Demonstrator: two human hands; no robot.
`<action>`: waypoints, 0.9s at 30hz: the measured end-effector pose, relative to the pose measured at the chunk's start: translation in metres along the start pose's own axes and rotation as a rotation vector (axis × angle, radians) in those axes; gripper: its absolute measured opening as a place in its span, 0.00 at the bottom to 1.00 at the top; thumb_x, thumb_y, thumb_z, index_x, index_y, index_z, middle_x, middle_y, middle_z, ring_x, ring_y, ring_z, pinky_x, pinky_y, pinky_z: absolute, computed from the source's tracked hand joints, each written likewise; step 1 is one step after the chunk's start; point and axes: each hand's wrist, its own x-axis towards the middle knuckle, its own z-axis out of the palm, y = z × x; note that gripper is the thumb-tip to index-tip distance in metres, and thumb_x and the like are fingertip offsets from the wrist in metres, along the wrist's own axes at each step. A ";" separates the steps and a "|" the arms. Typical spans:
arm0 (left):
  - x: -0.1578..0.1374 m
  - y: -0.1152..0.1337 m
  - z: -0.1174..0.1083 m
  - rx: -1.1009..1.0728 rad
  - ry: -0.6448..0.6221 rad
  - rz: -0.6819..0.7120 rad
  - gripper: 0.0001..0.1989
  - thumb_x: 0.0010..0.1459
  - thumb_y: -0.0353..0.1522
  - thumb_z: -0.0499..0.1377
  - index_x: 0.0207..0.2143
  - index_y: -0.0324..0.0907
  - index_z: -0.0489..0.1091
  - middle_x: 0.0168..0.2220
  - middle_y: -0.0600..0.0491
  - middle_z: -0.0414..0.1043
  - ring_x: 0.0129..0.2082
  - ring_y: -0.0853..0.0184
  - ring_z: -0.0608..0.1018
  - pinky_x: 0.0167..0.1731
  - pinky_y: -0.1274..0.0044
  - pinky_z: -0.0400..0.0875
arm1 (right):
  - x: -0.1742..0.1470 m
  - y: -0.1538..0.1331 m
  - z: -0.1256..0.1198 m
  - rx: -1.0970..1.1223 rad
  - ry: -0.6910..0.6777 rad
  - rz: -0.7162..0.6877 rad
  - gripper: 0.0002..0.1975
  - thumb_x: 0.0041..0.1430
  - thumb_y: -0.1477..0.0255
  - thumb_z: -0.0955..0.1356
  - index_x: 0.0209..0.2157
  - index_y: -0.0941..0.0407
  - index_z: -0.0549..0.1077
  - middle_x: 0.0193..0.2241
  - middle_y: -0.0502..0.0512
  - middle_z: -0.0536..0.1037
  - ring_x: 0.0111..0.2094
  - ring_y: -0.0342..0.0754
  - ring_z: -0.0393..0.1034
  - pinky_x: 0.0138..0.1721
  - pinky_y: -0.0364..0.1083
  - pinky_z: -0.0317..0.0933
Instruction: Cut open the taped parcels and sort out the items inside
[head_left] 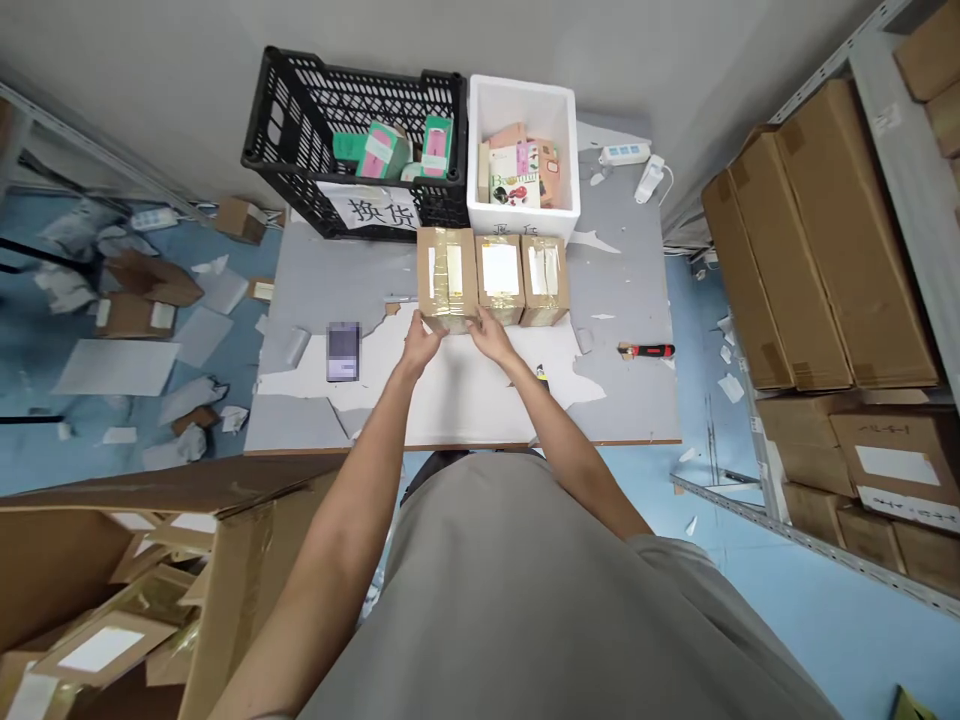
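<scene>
Three taped cardboard boxes with white labels stand in a row at the far side of the table. The leftmost, a larger cardboard box [454,262], has a band of clear yellowish tape down its top. My left hand [420,345] grips its near left corner, fingers curled at the lower edge. At its near right corner, my right hand [491,337] holds the same box. The middle box [500,272] sits just right of it, beside the third box [544,272]. A yellow and black object [541,376], partly hidden, lies beside my right forearm.
Behind the boxes stand a black crate [289,165] with green packages and a white foam box [523,95] holding small packs. A phone [343,350] lies left, a red-black utility knife [651,351] right. An open carton [247,590] of parcels is lower left; shelves [889,130] flank the right.
</scene>
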 end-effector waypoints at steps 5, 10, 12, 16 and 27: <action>-0.006 -0.001 -0.003 -0.201 0.038 -0.173 0.49 0.58 0.33 0.68 0.81 0.40 0.60 0.79 0.35 0.67 0.81 0.46 0.68 0.78 0.53 0.66 | 0.000 -0.008 0.012 -0.048 -0.004 0.171 0.21 0.85 0.70 0.64 0.68 0.70 0.71 0.59 0.71 0.87 0.61 0.53 0.83 0.65 0.51 0.76; -0.014 -0.011 -0.002 -0.308 -0.022 -0.218 0.49 0.60 0.29 0.65 0.83 0.35 0.57 0.84 0.32 0.55 0.78 0.45 0.73 0.77 0.56 0.69 | 0.003 0.008 0.001 -0.176 0.107 0.378 0.18 0.82 0.71 0.65 0.64 0.64 0.77 0.63 0.76 0.83 0.69 0.62 0.77 0.75 0.63 0.68; -0.013 -0.015 -0.004 -0.313 -0.040 -0.213 0.48 0.61 0.28 0.66 0.82 0.35 0.58 0.84 0.31 0.56 0.76 0.45 0.75 0.76 0.55 0.70 | 0.002 0.014 0.000 -0.152 0.070 0.362 0.17 0.81 0.71 0.65 0.62 0.62 0.78 0.63 0.74 0.83 0.69 0.60 0.78 0.74 0.61 0.69; -0.009 -0.024 -0.009 -0.320 -0.068 -0.165 0.46 0.61 0.30 0.69 0.80 0.38 0.63 0.82 0.31 0.61 0.73 0.44 0.78 0.75 0.52 0.72 | -0.006 0.017 0.001 -0.080 0.078 0.335 0.19 0.80 0.70 0.65 0.64 0.62 0.79 0.66 0.74 0.81 0.65 0.58 0.80 0.73 0.58 0.70; -0.059 -0.076 -0.031 -0.375 -0.183 0.002 0.34 0.70 0.38 0.68 0.76 0.46 0.71 0.77 0.39 0.72 0.67 0.47 0.83 0.67 0.56 0.81 | -0.093 0.005 0.003 -0.261 0.244 0.084 0.29 0.84 0.49 0.62 0.65 0.56 0.78 0.60 0.71 0.78 0.65 0.63 0.77 0.63 0.64 0.78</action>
